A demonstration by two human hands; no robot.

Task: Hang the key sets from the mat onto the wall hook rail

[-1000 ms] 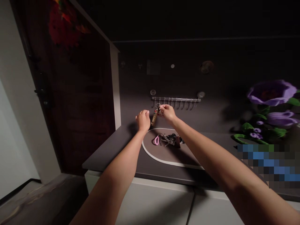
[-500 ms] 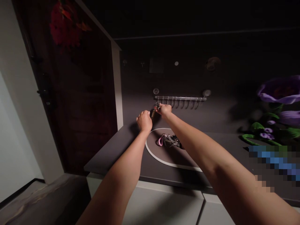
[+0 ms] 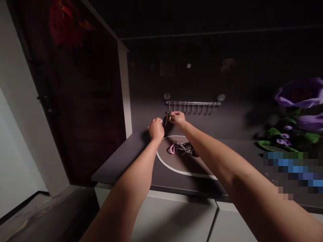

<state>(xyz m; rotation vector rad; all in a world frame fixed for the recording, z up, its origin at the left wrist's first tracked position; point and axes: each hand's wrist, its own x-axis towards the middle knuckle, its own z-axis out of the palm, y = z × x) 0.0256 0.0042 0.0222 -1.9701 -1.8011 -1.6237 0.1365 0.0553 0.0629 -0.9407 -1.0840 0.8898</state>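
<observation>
A small bunch of keys [image 3: 168, 117] with a ring and a dark tag hangs just below the left end of a clear hook rail [image 3: 193, 103]. My right hand [image 3: 178, 118] pinches it from the right; whether its ring touches a hook I cannot tell. Close by on the left, my left hand [image 3: 155, 128] is closed with curled fingers, its thumb side near the dark tag. What lies inside those fingers is hidden. Under my right forearm, another bunch of keys [image 3: 185, 148] with a pink loop [image 3: 172, 149] rests on a brown mat [image 3: 176, 164] with a white rim.
The mat lies on a dark countertop [image 3: 121, 159] above white cabinets [image 3: 174, 215]. Purple flowers [image 3: 300, 95] with green leaves stand at the right. A dark door [image 3: 93, 111] with a red decoration [image 3: 65, 25] is at the left.
Both hands have stayed near the rail's left end. The key bunch and its tag have turned and hang more upright. The whole view has shifted slightly.
</observation>
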